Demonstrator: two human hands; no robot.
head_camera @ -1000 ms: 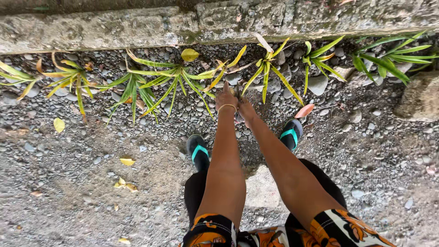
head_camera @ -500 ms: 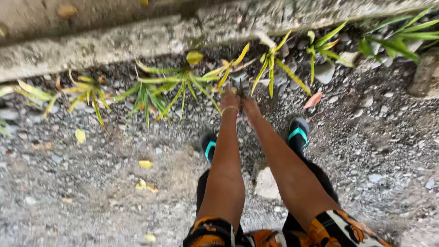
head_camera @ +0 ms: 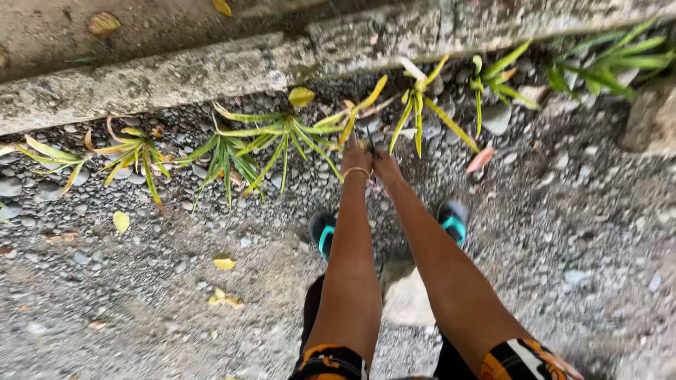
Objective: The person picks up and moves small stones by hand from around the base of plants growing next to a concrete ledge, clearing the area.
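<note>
Gravel ground (head_camera: pixel 176 317) lies under us; we note sandals (head_camera: pixel 322 234) nearest. Beyond, our left hand (head_camera: pixel 357 158) and right hand (head_camera: pixel 386 167) meet at a yellow-green plant (head_camera: pixel 366 112), closed around its leaf base and a thin dark tool; exact grip we cannot tell. Farthest: concrete curb (head_camera: pixel 176 77).

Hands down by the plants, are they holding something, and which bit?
Cannot be told for sure. Left hand and right hand meet at the yellow-green leaves; a thin dark tool pokes out between them.
</note>
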